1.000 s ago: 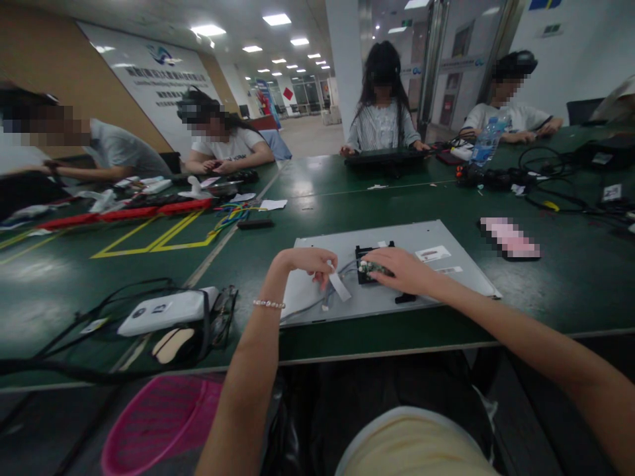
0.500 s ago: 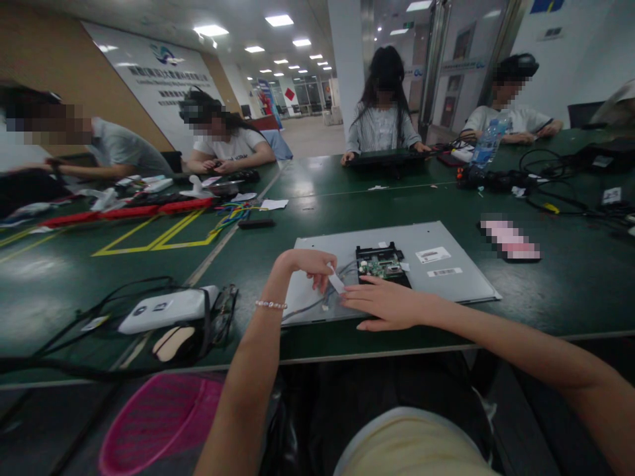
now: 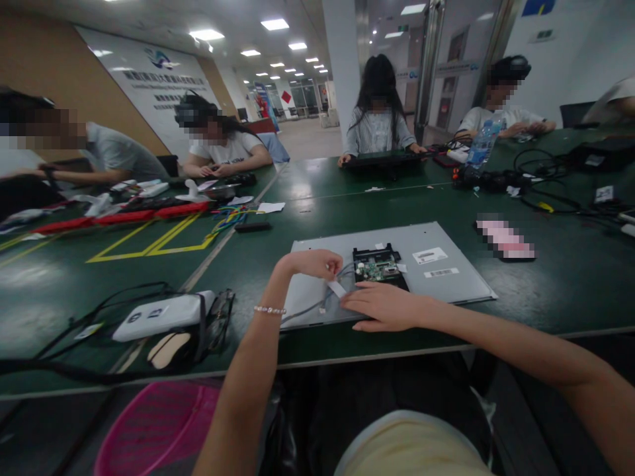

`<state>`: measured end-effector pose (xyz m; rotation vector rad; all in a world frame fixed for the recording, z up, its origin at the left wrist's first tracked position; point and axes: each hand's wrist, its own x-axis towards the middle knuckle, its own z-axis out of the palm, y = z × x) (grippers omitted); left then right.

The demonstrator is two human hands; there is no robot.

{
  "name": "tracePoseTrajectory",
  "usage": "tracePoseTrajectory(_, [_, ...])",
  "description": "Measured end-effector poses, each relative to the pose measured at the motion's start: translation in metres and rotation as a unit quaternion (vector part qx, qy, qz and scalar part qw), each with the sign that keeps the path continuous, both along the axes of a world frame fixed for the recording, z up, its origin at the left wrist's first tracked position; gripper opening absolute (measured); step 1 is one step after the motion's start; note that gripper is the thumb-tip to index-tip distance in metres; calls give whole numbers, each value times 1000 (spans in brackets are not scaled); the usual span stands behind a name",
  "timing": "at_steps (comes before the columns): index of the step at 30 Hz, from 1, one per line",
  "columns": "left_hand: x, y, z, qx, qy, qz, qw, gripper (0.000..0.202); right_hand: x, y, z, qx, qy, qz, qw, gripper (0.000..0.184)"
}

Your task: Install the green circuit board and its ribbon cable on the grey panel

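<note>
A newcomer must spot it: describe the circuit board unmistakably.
On the green table lies a grey panel; near its middle sits a black frame. Within that is the circuit board: green and studded with components, unlike the flat white labels to its right.

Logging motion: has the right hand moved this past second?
Yes: the right hand moved from the circuit board toward the near edge of the panel.
</note>
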<state>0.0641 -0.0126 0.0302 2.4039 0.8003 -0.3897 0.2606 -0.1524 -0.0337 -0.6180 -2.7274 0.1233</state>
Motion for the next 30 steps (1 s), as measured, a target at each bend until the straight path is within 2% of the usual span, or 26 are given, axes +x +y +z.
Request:
tracePoseTrajectory(3, [1,-3,0,-71,15,8,997,15,0,0,0,7,0,-6,1000,49])
tracePoseTrajectory(5, [0,-2,-3,-84,42,21,995,17,0,0,0,9,-1,-9,1000,48])
tracePoseTrajectory(12, [-5,9,-14,-66,60,23,996,24,0,-1,0,10,-2,-13,1000,46])
tracePoseTrajectory(18, [0,3,-11,-52,69,38,996,30,-1,-4,0,5,-3,-18,1000,44])
tracePoseTrajectory(23, [3,-4,-9,-74,59,64,993,34,-3,-4,2,6,-2,-23,1000,47])
tracePoseTrajectory(30, [3,0,-11,-44,74,62,994,31,-8,-4,1,6,2,-10,1000,50])
